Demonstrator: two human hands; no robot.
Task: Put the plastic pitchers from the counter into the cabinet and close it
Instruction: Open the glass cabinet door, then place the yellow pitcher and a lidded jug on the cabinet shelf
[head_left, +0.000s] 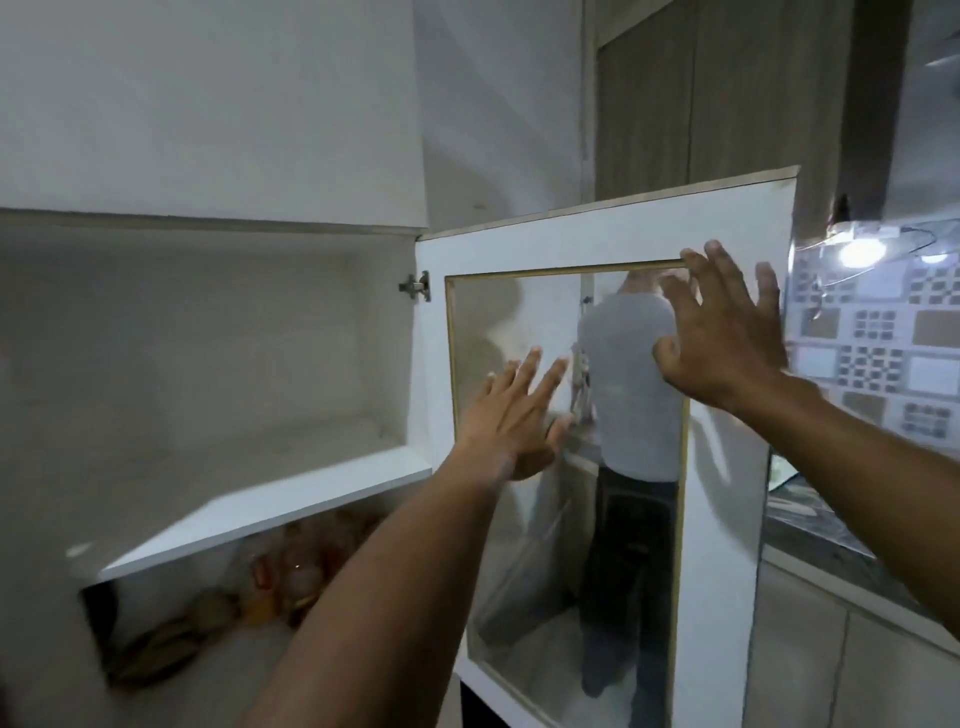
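Both my hands up at the open cabinet door, grips wide and holding nothing

My left hand (511, 421) is spread flat with fingers apart over the lower left of the door's mirror panel (524, 519); my right hand (727, 332) is splayed wide near the panel's upper right corner, fingertips by the thin gold trim; I cannot tell whether either palm touches the glass; the cabinet door (727, 571) stands swung out to the right on its hinge (415, 286); the cabinet (208, 332) is open, its upper shelf (270, 499) bare; below the shelf sit blurred orange and brown things (280, 577), too smeared to say if they are the pitchers; the dark tabletop (821, 540) shows at the right, under a patterned tiled wall (883, 353) and a lit bulb (862, 253)
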